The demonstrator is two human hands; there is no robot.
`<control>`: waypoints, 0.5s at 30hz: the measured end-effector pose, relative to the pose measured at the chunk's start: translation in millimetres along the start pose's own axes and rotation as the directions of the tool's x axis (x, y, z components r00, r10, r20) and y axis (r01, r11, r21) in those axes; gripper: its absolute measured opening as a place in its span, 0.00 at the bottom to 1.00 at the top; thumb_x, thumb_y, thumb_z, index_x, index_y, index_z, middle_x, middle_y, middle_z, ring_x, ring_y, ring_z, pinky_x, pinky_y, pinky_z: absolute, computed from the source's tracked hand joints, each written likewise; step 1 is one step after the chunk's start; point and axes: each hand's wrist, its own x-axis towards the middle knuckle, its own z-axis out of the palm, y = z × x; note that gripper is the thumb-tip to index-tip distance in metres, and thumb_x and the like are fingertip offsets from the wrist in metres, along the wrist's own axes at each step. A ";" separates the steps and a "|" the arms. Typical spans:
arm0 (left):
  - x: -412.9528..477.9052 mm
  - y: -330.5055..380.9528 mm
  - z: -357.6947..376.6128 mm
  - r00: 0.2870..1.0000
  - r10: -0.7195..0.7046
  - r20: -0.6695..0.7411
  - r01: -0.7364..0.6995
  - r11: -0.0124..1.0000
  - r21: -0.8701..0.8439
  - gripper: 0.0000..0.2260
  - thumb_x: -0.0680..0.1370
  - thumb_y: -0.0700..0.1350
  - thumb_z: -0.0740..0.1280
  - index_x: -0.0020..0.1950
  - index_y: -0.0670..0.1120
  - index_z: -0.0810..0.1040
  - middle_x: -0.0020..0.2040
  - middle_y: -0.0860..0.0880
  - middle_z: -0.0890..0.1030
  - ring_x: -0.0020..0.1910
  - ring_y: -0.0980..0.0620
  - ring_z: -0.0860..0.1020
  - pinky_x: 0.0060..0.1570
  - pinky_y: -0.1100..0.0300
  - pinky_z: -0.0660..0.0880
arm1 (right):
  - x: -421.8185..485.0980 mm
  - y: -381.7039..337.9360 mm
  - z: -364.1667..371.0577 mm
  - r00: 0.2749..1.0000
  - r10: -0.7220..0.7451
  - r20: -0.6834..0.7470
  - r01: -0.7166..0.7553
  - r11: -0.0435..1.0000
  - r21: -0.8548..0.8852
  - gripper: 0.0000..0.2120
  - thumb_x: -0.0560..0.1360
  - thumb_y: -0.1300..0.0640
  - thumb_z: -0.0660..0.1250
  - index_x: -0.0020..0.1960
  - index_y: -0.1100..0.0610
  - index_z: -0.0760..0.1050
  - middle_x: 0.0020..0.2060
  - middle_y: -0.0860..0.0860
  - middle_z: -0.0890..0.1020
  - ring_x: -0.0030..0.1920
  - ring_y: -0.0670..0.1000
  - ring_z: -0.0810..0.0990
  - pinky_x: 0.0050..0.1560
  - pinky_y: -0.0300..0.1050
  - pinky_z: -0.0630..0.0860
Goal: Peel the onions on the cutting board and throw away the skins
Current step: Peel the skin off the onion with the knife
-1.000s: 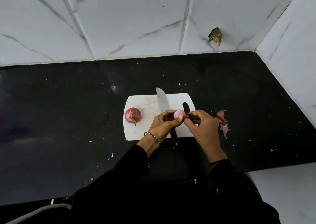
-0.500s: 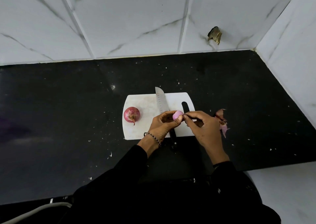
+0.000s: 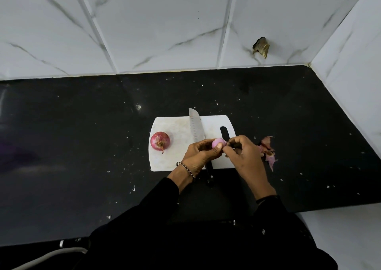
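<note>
**Pink onion in both hands, over the right part of the board**

Black sleeves come first, nearest to you, and the left wrist carries one beaded bracelet. Your left hand has its fingers curled around the pink onion and grips it from the left and from below. Your right hand is curled too, and its thumb and first finger pinch at the right end of the same onion. If a bit of skin is between them, I cannot tell.

Compared with one second ago, almost nothing is different. Both hands stay at the same place and keep the same grip, only a little lower in the picture. The other things lie where they lay.

Under the hands is one knife. Its dark handle points toward you and its blade lies across one white cutting board, with the tip past the far edge. You have two onions. The second is a red onion, still in its skin, and it lies on the left part of the board. One small heap of skins lies on the black counter, just beside the right edge of the board.

Farthest are the white marbled wall tiles, with one brown scrap stuck on them.
</note>
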 end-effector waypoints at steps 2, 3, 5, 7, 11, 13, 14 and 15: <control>0.4 -0.4 2.1 1.000 -0.025 0.006 0.025 0.998 -0.056 0.13 0.76 0.38 0.71 0.60 0.37 0.79 0.56 0.37 0.82 0.57 0.42 0.81 0.60 0.52 0.77 | -0.9 1.5 0.6 0.998 0.065 -0.006 -0.064 0.994 0.088 0.07 0.75 0.51 0.70 0.49 0.53 0.76 0.44 0.49 0.82 0.44 0.45 0.82 0.44 0.40 0.78; 0.7 -0.5 3.1 0.999 -0.034 0.011 0.035 0.996 -0.080 0.14 0.76 0.37 0.70 0.60 0.35 0.78 0.57 0.36 0.82 0.58 0.41 0.80 0.61 0.50 0.76 | -1.5 1.4 0.4 0.995 0.099 -0.004 -0.098 0.986 0.133 0.06 0.75 0.51 0.70 0.49 0.53 0.77 0.42 0.49 0.83 0.43 0.44 0.82 0.44 0.39 0.78; 2.2 -2.2 4.6 0.999 -0.047 0.018 0.048 0.992 -0.114 0.14 0.77 0.37 0.69 0.61 0.34 0.77 0.58 0.35 0.80 0.59 0.39 0.79 0.63 0.48 0.75 | -2.4 0.7 -0.5 0.989 0.148 -0.001 -0.144 0.965 0.220 0.05 0.76 0.53 0.69 0.49 0.54 0.78 0.39 0.48 0.84 0.41 0.43 0.83 0.44 0.38 0.76; 3.0 -3.4 5.8 0.998 -0.065 0.014 0.066 0.988 -0.139 0.15 0.77 0.37 0.68 0.62 0.33 0.76 0.59 0.34 0.79 0.60 0.38 0.78 0.64 0.47 0.74 | -2.7 2.3 -0.4 0.986 0.164 -0.003 -0.156 0.943 0.293 0.03 0.77 0.56 0.68 0.48 0.55 0.78 0.38 0.49 0.84 0.41 0.45 0.84 0.45 0.39 0.76; 2.7 0.1 8.8 0.996 -0.083 0.024 0.086 0.981 -0.171 0.12 0.78 0.37 0.68 0.61 0.35 0.77 0.58 0.36 0.80 0.57 0.42 0.81 0.61 0.51 0.77 | -3.7 6.8 -2.1 0.983 0.182 -0.008 -0.161 0.891 0.424 0.04 0.79 0.54 0.68 0.50 0.53 0.80 0.43 0.50 0.85 0.46 0.49 0.85 0.51 0.45 0.78; 2.3 4.1 10.4 0.997 -0.077 0.029 0.081 0.979 -0.187 0.11 0.78 0.37 0.67 0.59 0.37 0.78 0.55 0.39 0.82 0.53 0.46 0.82 0.57 0.55 0.78 | -4.8 5.5 -4.0 0.981 0.196 0.001 -0.174 0.865 0.470 0.05 0.78 0.50 0.68 0.52 0.49 0.80 0.45 0.47 0.86 0.46 0.46 0.85 0.50 0.42 0.78; 2.7 5.5 11.0 0.997 -0.071 0.037 0.077 0.977 -0.197 0.11 0.78 0.37 0.67 0.59 0.37 0.78 0.55 0.39 0.82 0.53 0.46 0.82 0.56 0.56 0.79 | -5.7 4.5 -4.9 0.982 0.186 0.007 -0.167 0.863 0.477 0.06 0.77 0.49 0.69 0.52 0.49 0.80 0.45 0.46 0.86 0.46 0.45 0.85 0.50 0.41 0.78; 2.9 6.0 11.7 0.997 -0.066 0.049 0.075 0.975 -0.208 0.11 0.78 0.37 0.68 0.60 0.36 0.78 0.56 0.38 0.82 0.53 0.46 0.82 0.56 0.57 0.79 | -6.7 3.9 -5.5 0.986 0.166 0.012 -0.151 0.866 0.477 0.08 0.76 0.50 0.71 0.53 0.50 0.80 0.46 0.46 0.86 0.47 0.45 0.85 0.50 0.40 0.78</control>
